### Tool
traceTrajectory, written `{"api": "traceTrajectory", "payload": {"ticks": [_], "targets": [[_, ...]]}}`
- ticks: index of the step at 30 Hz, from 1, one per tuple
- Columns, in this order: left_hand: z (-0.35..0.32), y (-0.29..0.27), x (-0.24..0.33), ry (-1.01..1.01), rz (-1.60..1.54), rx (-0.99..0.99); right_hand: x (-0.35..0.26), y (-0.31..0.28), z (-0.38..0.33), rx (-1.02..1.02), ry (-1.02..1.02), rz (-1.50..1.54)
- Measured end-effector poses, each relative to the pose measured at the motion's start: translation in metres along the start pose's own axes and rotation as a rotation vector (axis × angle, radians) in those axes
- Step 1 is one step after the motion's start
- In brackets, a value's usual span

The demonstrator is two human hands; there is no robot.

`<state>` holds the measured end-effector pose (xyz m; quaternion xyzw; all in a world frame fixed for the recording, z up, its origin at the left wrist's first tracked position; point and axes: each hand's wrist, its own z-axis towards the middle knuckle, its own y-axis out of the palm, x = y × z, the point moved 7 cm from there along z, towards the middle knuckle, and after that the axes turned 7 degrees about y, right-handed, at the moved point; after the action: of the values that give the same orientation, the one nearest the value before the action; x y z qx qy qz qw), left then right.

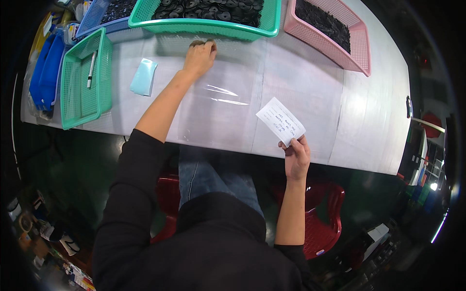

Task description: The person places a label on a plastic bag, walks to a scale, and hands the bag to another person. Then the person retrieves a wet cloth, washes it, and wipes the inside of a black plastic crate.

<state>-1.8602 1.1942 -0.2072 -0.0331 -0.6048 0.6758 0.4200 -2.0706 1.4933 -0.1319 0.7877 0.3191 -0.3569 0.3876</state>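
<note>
A white paper slip with handwritten lines is pinched between the thumb and fingers of my right hand, tilted above the table's near edge. My left hand reaches far forward, its fingers curled at the far end of a clear plastic sheet or bag. That plastic lies flat on the table, with shiny creases in its middle. Just beyond my left hand stands a green basket of black washer-like discs.
A pink basket of thin black pieces stands far right. A blue basket, blue bins and a small green basket with a marker stand left. Folded light-blue paper lies nearby. Red chairs stand below the white table.
</note>
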Motion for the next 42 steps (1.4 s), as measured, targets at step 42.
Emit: {"api": "traceTrajectory", "payload": {"ticks": [42], "targets": [[-0.145, -0.035, 0.111, -0.747, -1.369, -0.271, -0.01, 0.062, 0.001, -0.173, 0.01, -0.537]]}}
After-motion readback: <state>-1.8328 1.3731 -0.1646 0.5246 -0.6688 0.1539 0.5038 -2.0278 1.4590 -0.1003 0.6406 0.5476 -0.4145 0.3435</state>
